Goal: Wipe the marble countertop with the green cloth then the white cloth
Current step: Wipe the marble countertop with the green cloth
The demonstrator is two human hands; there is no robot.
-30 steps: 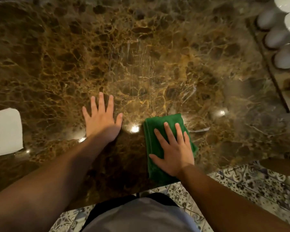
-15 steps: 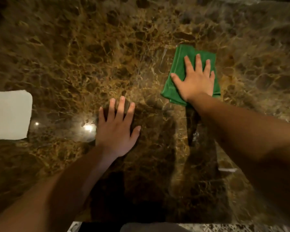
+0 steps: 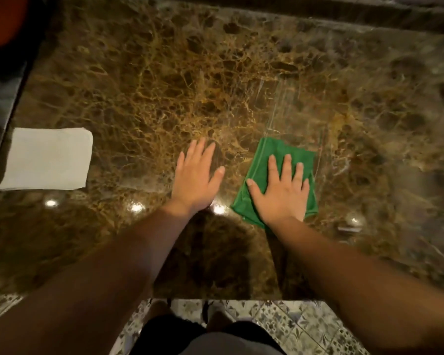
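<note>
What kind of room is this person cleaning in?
Probably a kitchen or bathroom in a home, though I can't tell which: a polished brown marble countertop, patterned floor tiles below its edge, and a folded white cloth waiting beside a green cloth.

No legible text, labels or nos. anywhere, though edges perhaps too blurred.
</note>
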